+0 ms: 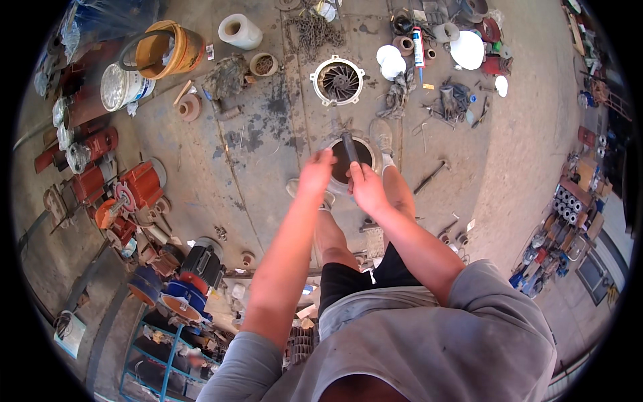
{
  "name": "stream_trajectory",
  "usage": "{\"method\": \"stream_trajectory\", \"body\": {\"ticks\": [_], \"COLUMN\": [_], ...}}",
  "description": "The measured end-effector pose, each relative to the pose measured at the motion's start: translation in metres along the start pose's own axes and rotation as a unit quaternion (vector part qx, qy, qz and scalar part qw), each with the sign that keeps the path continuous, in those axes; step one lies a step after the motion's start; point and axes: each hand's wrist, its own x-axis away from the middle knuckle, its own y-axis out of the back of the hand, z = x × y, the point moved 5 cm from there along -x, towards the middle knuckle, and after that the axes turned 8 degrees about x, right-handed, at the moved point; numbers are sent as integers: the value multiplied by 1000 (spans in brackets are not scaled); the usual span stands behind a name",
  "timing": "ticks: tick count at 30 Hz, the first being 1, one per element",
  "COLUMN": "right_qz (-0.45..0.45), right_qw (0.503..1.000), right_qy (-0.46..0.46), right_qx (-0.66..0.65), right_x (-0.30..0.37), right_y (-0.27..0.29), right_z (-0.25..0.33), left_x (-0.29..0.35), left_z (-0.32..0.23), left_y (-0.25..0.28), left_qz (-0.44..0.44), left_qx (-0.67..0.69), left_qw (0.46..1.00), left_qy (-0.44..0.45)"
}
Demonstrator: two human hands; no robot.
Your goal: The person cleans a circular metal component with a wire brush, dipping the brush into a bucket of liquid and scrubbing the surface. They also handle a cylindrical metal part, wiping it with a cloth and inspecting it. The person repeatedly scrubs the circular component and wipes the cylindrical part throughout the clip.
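Between my feet stands a round metal casing (375, 151) with a wide dark opening. My right hand (367, 187) grips the lower end of a dark cylindrical bar (349, 146), which slants over the opening. At the casing's left rim is my left hand (317, 173), fingers curled together; what they hold, if anything, is hidden. Just beyond the casing, a pale metal ring with dark curved vanes inside (338, 82) lies on the floor.
A hammer (431, 175) lies right of my leg. Beyond are a sealant tube (418, 53), white discs (467, 50) and a chain (315, 33). Buckets (169, 50) stand far left, above red motors (140, 184) and a dark motor (203, 264). Parts line the right side.
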Motion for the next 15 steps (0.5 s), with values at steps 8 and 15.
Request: {"method": "stream_trajectory", "body": {"ticks": [8, 15], "right_qz": [-2, 10], "right_qw": [1000, 1000], "right_qy": [8, 7], "right_qx": [15, 9], "right_x": [-8, -18], "right_y": [2, -3], "right_z": [-4, -9], "left_x": [34, 103], "left_z": [108, 319], "left_y": [185, 355], "left_qz": [-139, -198], "left_qx": [-68, -255], "left_qw": [987, 942], "left_qy": [53, 96]}}
